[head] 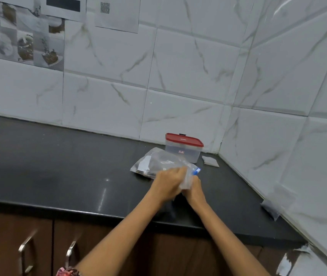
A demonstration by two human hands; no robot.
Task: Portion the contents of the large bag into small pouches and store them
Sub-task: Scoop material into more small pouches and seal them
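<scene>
Left hand: the left hand (168, 183) is over the black countertop (59, 166), its fingers curled round the near end of the large clear bag (158, 163); it grips the plastic from the top and left.
Right hand: the right hand (195, 189) sits just to the right of the left one, almost touching it, and pinches the same crumpled end of the bag from below and right; motion blur hides the fingertips.
Large bag: it lies on the countertop and stretches away from both hands toward the wall, with dark contents showing through and a white label on its far-left part. A small blue piece (196, 171) shows at the bag's end just beyond the right hand; I cannot tell what it is.
Container: a clear plastic container with a red lid (183, 147) stands beyond the hands, close behind the bag, in the corner by the tiled wall (178, 76); the lid is on.
Small pouch: a small pouch (210, 161) lies flat beyond and right of the right hand, beside the container.
Another pouch: a second small pouch (271, 209) lies well right of the right hand, against the side wall.
Cabinets: brown cabinet doors with metal handles (25, 253) are below and left of the forearms.
</scene>
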